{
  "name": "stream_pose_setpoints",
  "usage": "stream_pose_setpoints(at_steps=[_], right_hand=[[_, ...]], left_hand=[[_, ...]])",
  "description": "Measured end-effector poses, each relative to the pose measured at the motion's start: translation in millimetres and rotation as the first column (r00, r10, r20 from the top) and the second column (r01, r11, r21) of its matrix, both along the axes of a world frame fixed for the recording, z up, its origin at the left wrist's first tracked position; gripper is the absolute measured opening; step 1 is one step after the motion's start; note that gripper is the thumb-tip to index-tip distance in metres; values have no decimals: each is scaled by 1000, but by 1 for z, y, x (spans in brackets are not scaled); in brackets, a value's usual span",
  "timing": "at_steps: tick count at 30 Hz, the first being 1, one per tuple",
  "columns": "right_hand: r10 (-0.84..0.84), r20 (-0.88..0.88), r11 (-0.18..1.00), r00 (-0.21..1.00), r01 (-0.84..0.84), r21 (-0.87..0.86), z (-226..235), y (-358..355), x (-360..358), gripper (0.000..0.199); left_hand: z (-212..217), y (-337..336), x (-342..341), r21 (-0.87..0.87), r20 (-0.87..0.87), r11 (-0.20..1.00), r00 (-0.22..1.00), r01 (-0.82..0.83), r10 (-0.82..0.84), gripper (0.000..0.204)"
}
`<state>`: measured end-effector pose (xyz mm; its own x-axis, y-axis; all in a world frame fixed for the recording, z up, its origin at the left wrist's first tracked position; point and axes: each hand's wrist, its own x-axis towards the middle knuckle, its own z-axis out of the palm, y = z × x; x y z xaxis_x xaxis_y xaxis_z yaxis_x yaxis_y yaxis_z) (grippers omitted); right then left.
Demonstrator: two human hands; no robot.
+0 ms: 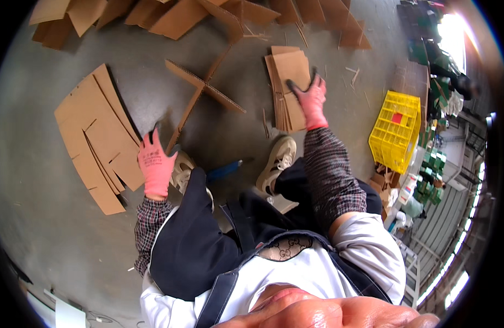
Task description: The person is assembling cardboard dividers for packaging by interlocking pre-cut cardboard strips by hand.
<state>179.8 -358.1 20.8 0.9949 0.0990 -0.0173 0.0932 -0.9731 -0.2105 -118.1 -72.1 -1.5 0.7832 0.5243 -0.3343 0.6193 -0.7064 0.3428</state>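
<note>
My left hand point(156, 164), in a pink glove with dark fingertips, has its fingers apart and holds nothing. It hovers beside the right edge of a fanned pile of slotted cardboard sheets point(93, 131); whether it touches them I cannot tell. My right hand point(312, 101), gloved alike, spreads thumb and fingers over the right side of a smaller stack of cardboard strips point(287, 68). Between the two piles, cardboard strips slotted crosswise point(201, 85) stand on edge on the floor. Close by my left shoe lies a blue tool-like object point(223, 170), its kind unclear.
Several assembled cardboard dividers point(175, 16) line the far side of the grey floor point(33, 164). A yellow plastic crate point(395, 131) stands at the right, with green boxes point(433, 161) beyond it. Cardboard scraps point(353, 76) lie near the right stack. My shoes point(279, 161) flank the middle.
</note>
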Motion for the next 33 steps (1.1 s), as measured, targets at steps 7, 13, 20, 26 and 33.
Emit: stream_pose_setpoints(at_steps=[7, 13, 20, 26, 33], right_hand=[[-7, -425, 962, 905, 123, 246, -45, -83, 43, 64], [174, -316, 791, 933, 59, 609, 29, -59, 39, 36], [602, 99, 750, 793, -603, 272, 83, 125, -122, 42], [858, -120, 508, 500, -861, 41, 43, 147, -182, 41], [909, -236, 331, 344, -939, -94, 53, 179, -189, 42]], left_hand=[[-43, 4, 8, 55, 66, 996, 995, 66, -70, 49], [-47, 2, 21, 63, 176, 995, 980, 79, -89, 49], [-46, 1, 25, -9, 136, 999, 989, 52, -51, 48], [-59, 3, 21, -46, 74, 995, 993, 91, -88, 23], [-81, 4, 15, -139, 198, 984, 976, 114, -85, 20]])
